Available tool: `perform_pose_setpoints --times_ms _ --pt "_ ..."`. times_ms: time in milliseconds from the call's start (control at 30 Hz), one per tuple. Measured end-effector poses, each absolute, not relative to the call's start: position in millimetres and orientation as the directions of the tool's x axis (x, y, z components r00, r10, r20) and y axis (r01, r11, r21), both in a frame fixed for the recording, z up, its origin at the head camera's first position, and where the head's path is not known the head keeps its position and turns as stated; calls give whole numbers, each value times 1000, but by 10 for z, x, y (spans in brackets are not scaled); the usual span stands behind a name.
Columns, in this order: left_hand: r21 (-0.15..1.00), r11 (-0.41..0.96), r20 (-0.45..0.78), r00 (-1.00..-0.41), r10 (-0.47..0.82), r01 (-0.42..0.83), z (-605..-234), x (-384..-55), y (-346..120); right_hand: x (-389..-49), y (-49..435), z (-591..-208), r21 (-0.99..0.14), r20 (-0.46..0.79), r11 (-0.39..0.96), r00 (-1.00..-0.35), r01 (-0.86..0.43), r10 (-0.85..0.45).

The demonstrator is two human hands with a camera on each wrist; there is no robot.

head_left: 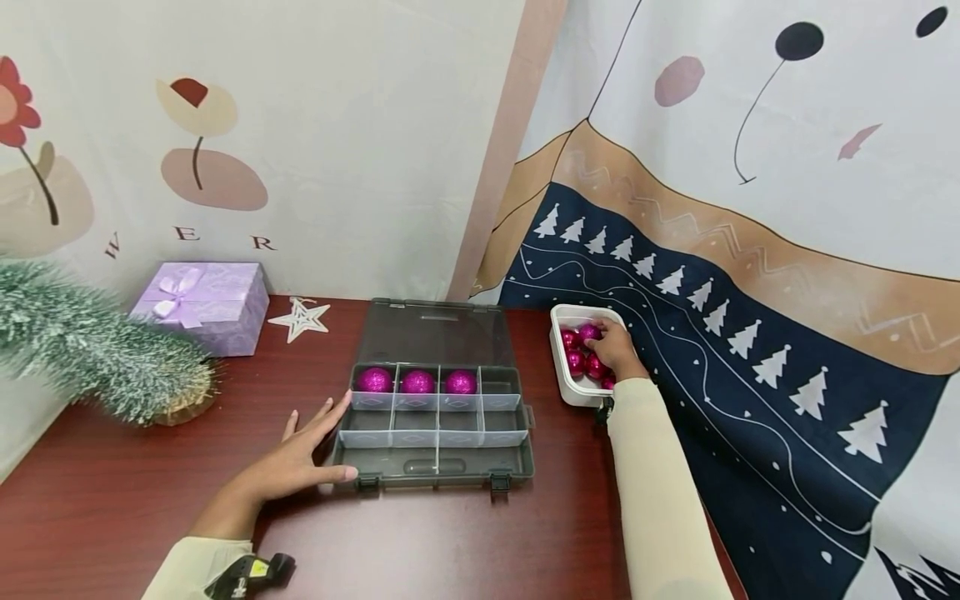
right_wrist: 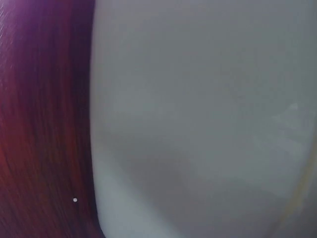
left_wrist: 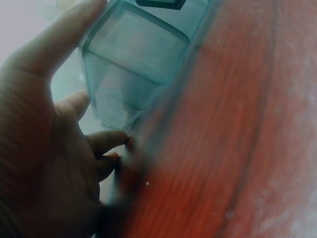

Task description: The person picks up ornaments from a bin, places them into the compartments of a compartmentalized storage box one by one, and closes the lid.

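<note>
My left hand (head_left: 300, 454) spreads its fingers along the left side of a dark clear compartment box (head_left: 435, 482), its thumb at the front left corner. The left wrist view shows the hand against the box's wall (left_wrist: 133, 59). Three glittery magenta balls (head_left: 417, 382) sit one each in the back row's three left compartments. On the right, my right hand (head_left: 618, 350) reaches into a white tub (head_left: 558, 354), thumb and fingers pinching a glittery magenta ball (head_left: 589, 332). Several shiny magenta balls (head_left: 576, 362) lie around it. The tub's outer wall (right_wrist: 198, 99) fills most of the right wrist view.
The box's lid (head_left: 435, 333) lies folded back toward the wall. Behind the left hand are a white star ornament (head_left: 299, 319), a purple gift box (head_left: 217, 304) and a frosted small tree (head_left: 112, 358) lying tilted. A patterned cloth (head_left: 675, 333) hangs close along the right side.
</note>
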State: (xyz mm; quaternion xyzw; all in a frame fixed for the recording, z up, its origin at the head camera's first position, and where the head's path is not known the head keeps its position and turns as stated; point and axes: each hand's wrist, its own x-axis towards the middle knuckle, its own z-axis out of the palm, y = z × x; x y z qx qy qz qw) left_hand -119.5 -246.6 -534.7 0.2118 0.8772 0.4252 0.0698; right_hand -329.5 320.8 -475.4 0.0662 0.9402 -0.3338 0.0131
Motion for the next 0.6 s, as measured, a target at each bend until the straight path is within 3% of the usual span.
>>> perform_pose_setpoints --times_ms 367,600 --pt "771 554 55 -900 431 312 -5349 -1196 -2461 -3256 3188 -4688 -636 -36 757 -986 148 162" --pt "775 548 58 -899 434 315 -5346 -1192 -2469 -3158 3155 -4528 -764 -16 629 -978 145 206"
